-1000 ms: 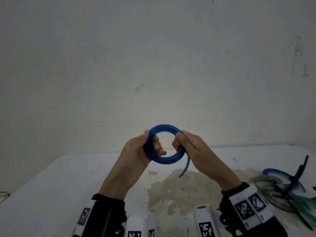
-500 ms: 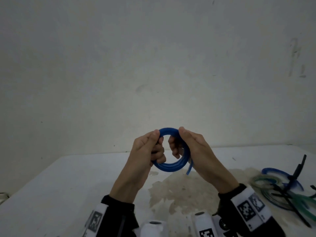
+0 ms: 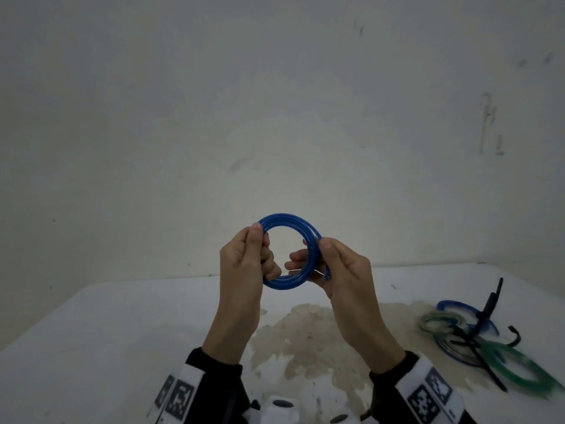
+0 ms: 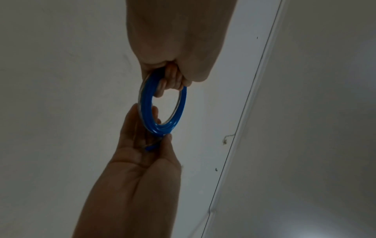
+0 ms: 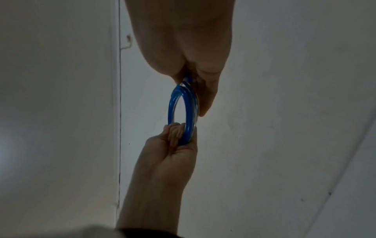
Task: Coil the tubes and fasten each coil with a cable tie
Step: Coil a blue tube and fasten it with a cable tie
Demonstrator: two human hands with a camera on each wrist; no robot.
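A: Blue tube [image 3: 301, 240], wound into a tight coil of several turns, held up in the air above the tabletop [image 3: 91, 347].

B: Who has what?

A: The left hand [image 3: 244, 264] grips the coil's left side, thumb on the front and fingers curled through the middle. The right hand [image 3: 339, 270] pinches the right side, thumb on the front face and fingers behind; the left wrist view shows the tube's short loose end tucked against those fingers.

B: So the winding looks done, I'd judge. What makes the next bit go well?

A: Keeping the turns stacked flat. The tube seems springy, so if either grip slackens the coil will likely fan open. I'd shift the whole hold to one hand, clamped over the spot where the loose end lies, so the other is free to fetch a tie.

B: Any ties within reach?

A: Black cable ties [image 3: 489, 304] show at the right of the tabletop among finished coils [image 3: 458, 332] of blue, pale and green tube; whether a spare one is there I can't tell.

B: And where to cinch it?

A: Right across the loose end, trapping all the turns together.
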